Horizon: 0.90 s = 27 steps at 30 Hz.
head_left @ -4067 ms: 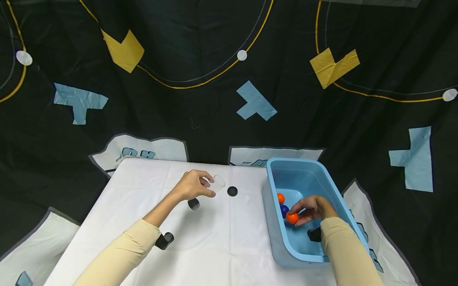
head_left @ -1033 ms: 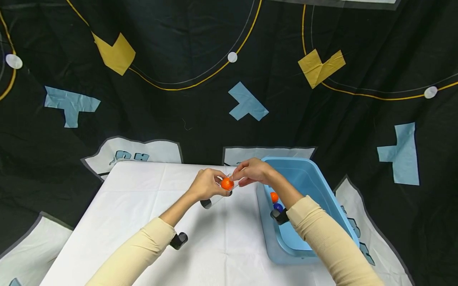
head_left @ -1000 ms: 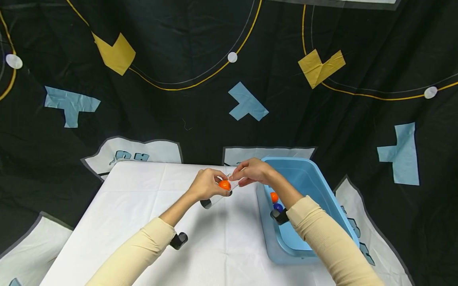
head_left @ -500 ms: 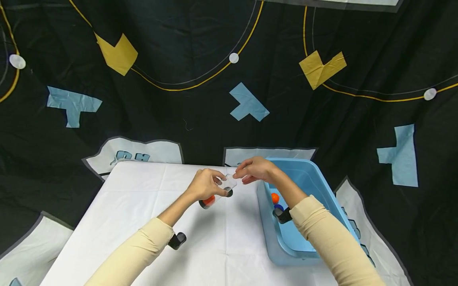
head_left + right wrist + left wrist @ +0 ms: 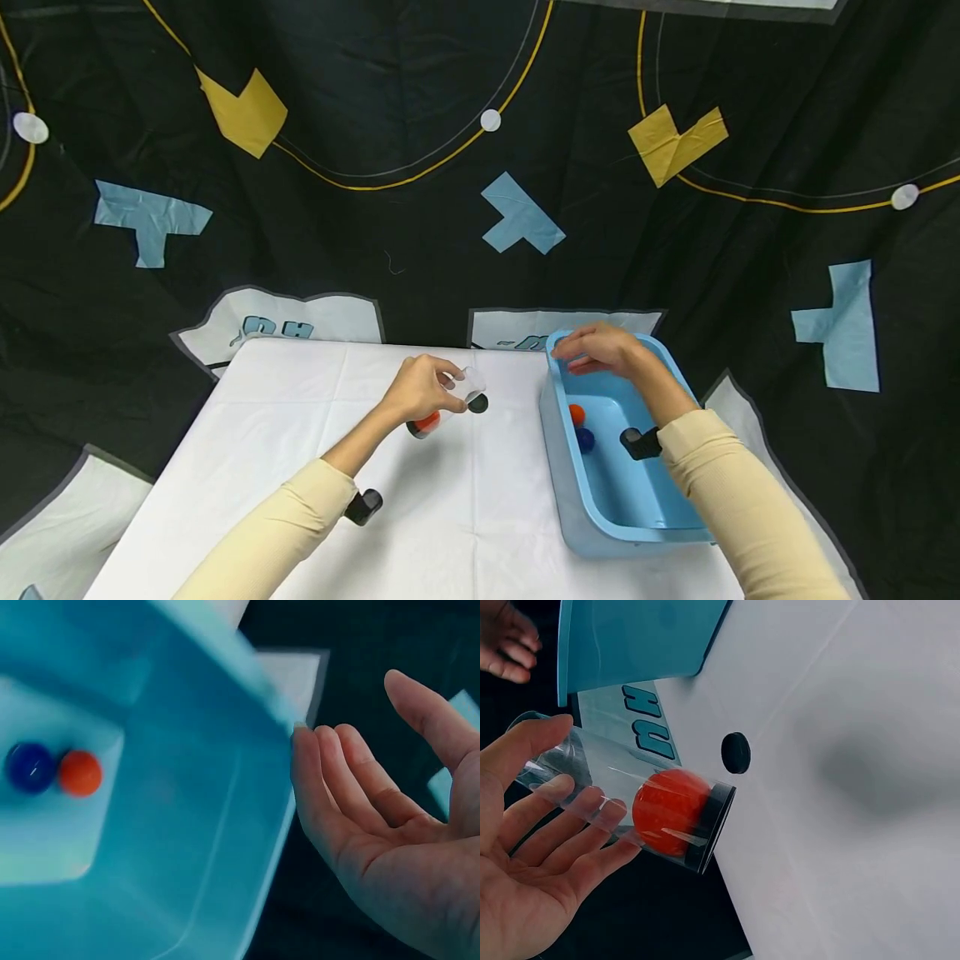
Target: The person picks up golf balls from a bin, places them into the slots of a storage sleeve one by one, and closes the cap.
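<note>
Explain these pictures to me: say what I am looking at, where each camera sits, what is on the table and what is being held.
No machine works here: a person in cream sleeves uses two bare hands. The wide picture comes from a camera on the person's head, looking down at a table with a white cloth. The other two come from small cameras strapped to the wrists, each looking along its own hand.

The left hand has its grip around a clear tube with a black bottom; an orange ball sits inside it. A black cap lies on the cloth beside it.

The right hand is empty, fingers relaxed, over the far end of a blue tub. In the tub lie another orange ball and a dark blue ball.
</note>
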Motion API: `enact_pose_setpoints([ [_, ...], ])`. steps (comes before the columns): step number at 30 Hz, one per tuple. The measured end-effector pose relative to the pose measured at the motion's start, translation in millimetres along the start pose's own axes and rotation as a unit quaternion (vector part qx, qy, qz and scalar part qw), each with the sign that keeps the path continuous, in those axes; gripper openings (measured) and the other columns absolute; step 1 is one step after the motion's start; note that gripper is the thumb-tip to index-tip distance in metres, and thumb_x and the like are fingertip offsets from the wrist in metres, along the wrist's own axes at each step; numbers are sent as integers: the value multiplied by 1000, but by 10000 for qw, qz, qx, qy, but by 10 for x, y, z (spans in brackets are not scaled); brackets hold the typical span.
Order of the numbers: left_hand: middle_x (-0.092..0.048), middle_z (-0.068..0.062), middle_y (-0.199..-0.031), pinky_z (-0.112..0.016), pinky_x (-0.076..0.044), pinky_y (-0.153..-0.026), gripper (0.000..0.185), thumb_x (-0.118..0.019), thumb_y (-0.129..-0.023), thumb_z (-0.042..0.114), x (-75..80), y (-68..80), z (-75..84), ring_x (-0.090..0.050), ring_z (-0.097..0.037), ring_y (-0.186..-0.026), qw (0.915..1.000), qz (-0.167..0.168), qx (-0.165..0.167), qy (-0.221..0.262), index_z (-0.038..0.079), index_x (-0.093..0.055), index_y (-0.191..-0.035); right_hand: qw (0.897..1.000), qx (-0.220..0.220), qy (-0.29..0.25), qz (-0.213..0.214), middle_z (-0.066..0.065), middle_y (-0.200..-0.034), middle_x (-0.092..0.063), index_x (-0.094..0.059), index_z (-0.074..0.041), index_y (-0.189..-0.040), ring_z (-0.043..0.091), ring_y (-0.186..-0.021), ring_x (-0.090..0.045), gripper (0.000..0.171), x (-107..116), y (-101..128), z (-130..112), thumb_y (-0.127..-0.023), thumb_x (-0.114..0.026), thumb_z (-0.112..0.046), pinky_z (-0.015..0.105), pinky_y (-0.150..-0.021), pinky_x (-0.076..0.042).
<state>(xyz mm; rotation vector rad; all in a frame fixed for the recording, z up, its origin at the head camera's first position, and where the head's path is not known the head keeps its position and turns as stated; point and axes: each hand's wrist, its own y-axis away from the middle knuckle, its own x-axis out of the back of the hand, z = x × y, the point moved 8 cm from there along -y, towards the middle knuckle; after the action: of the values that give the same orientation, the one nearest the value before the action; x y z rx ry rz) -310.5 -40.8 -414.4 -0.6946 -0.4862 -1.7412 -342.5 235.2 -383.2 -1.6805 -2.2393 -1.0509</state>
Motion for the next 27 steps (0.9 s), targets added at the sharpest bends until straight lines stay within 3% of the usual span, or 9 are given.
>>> enact_pose_setpoints([
  [9,-78,-5,-93,-36,-56,-83,38,-91,-65,19,33,15,-41,-71,-18,-91,9999,60,81,-98,16,-80,-101,9968,-560,-295,494,28,-138,-59,-59,4,-132,40,-119,-66,53,231,-20,563,-94,-71,-31,40,-91,-59],
  [18,-78,-3,-91,-35,-56,-82,37,-92,-65,18,17,23,-61,-70,-18,-90,9998,88,123,-141,17,-80,-99,9907,-1179,-596,327,33,-139,-54,-53,9,-137,29,-97,-73,54,69,-195,1207,-97,-66,-25,42,-92,-58],
  [27,-78,-9,-95,-36,-56,-82,38,-92,-66,17,16,24,-70,-71,-19,-92,9998,81,128,-146,15,-80,-101,9796,-1739,-998,98,32,-138,-52,-51,8,-138,32,-104,-66,52,-89,-318,1573,-98,-64,-21,36,-91,-59],
])
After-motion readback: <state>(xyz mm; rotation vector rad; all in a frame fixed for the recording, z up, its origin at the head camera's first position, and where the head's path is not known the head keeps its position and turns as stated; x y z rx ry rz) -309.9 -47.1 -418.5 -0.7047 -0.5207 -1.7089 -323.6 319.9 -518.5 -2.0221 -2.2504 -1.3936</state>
